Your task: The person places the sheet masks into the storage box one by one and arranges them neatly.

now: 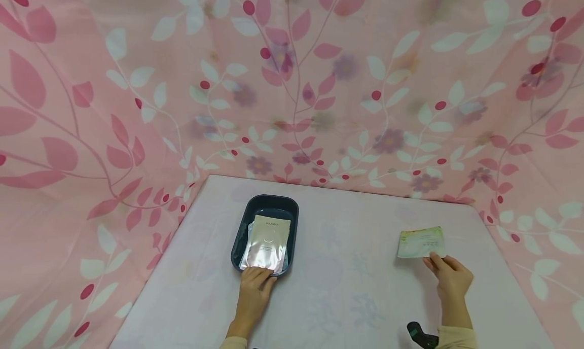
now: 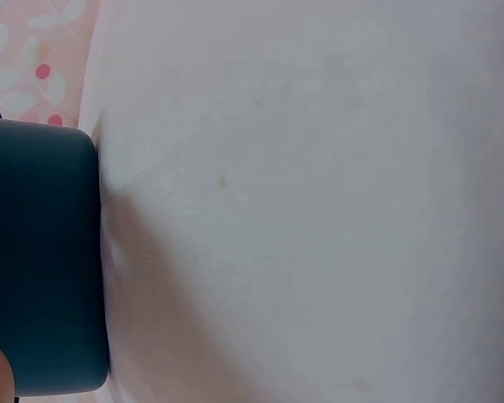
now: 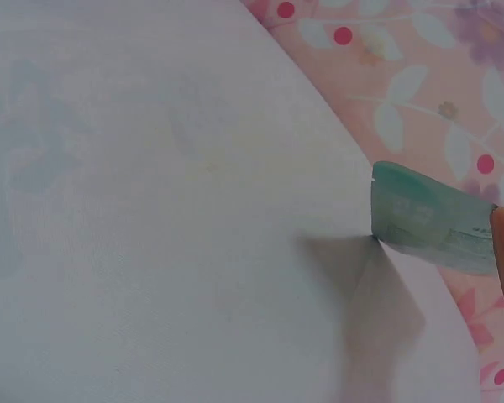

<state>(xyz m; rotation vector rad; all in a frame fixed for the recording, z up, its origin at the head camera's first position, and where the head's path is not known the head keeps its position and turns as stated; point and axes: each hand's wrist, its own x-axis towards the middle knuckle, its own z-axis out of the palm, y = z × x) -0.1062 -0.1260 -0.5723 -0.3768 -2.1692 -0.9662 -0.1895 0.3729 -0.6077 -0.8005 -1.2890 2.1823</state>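
A dark blue tray (image 1: 295,222) stands on the left part of the table, and a silver-gold sheet-mask packet (image 1: 269,240) lies in it over a paler packet that is mostly covered. My left hand (image 1: 254,288) grips the tray's near end, its fingers over the rim beside the packet's lower edge. In the left wrist view, fingertips rest against the tray's outer wall (image 2: 42,260). On the right, my right hand (image 1: 451,278) pinches a flat pale green packet (image 1: 421,242) by its near edge. That green packet (image 3: 428,218) is held up above the tabletop, casting a shadow.
A white cloth with faint blue prints covers the table (image 1: 347,268). Pink floral fabric (image 1: 319,110) hangs behind it and along both sides. A black curved device (image 1: 421,335) sits by the right sleeve.
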